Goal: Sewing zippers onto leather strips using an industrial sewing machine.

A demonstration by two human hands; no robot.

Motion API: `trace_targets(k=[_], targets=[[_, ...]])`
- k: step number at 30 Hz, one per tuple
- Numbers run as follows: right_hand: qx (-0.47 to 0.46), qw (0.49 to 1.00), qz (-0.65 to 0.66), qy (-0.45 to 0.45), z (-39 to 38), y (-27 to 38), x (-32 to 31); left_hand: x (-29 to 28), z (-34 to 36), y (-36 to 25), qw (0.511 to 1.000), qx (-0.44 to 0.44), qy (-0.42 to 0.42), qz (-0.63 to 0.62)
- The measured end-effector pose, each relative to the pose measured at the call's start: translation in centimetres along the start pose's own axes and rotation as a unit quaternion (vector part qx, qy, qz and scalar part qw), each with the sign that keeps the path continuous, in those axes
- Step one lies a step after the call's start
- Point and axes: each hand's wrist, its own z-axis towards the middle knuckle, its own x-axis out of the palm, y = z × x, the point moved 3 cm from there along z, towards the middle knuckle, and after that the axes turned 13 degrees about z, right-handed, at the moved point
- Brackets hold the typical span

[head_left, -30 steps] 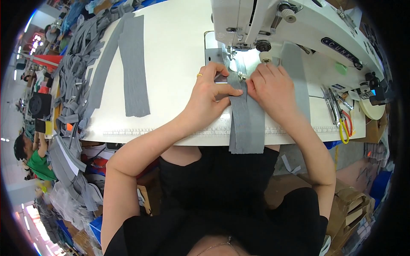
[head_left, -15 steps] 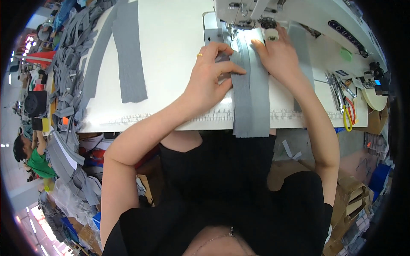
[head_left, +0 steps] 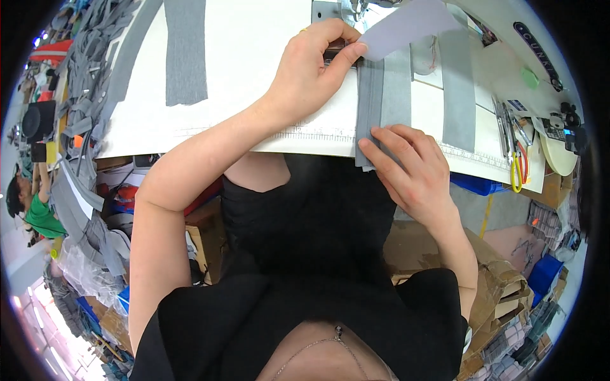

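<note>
My left hand [head_left: 311,73] is closed in a pinch at the corner of a pale lilac-grey fabric strip [head_left: 410,28]. This strip is raised and slants toward the upper right, below the sewing machine's needle area [head_left: 359,7]. Under it a darker grey fabric strip [head_left: 370,95], seemingly layered or folded, runs down to the table's front edge and hangs slightly over. My right hand [head_left: 416,174] lies across its lower end with fingers spread, fingertips touching the fabric; the thumb is hidden. Beside it lies a lighter grey fabric strip [head_left: 397,82].
Further grey strips lie at left [head_left: 186,57] and right [head_left: 459,89] on the white table [head_left: 254,57], which has a ruler along its front edge. Tweezers and yellow-red-handled snips [head_left: 518,171] rest at the right. Fabric scraps heap at far left, near a person in green [head_left: 43,213].
My right hand has drawn back from beside the needle to the table's front edge. A pale strip now rises from my left fingers. The whole view has shifted, with the machine higher in it.
</note>
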Motion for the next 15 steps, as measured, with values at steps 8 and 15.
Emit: trace_targets(k=[8,15], targets=[[-0.021,0.997,0.035,-0.068,-0.3,0.2,0.2,0.1,0.1,-0.1,1.0,0.014,-0.005,0.019],[-0.023,0.998,0.0,-0.058,-0.1,0.8,0.6,-0.3,0.0,-1.1,0.992,0.121,0.007,0.039]])
